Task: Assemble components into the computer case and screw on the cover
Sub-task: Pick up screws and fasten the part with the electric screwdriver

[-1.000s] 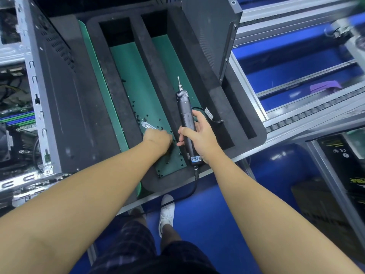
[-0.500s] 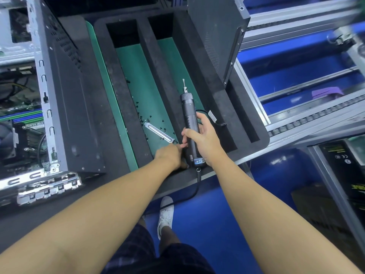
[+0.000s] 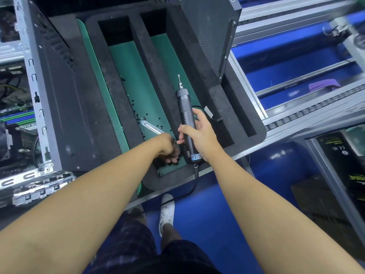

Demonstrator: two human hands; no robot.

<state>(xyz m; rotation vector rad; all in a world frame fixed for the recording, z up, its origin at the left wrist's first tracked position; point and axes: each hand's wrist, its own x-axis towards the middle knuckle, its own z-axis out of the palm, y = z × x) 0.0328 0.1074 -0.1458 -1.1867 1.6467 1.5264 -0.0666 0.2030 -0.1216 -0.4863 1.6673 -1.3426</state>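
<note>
Toward the green-floored black foam tray's point(image 3: 216, 103) near end, the left grip point(image 3: 167, 147) has drawn back among small black screws point(image 3: 158, 126), and I cannot tell whether it holds any. The right grip point(image 3: 201, 139) stays clamped on the black cylindrical electric screwdriver point(image 3: 184, 115), likely readying cover screws.

The left forearm point(image 3: 88, 194) and the right forearm point(image 3: 256, 194), both bare, reach forward and converge at the electric screwdriver point(image 3: 185, 119). The right hand point(image 3: 200, 138) grips the lower half of its barrel, thumb across the left side and fingers wrapped round the right, wrist straight. The left hand point(image 3: 166, 146) sits just left of the screwdriver's lower end, knuckles up, fingers curled downward and under. Whether they pinch anything is hidden.
</note>
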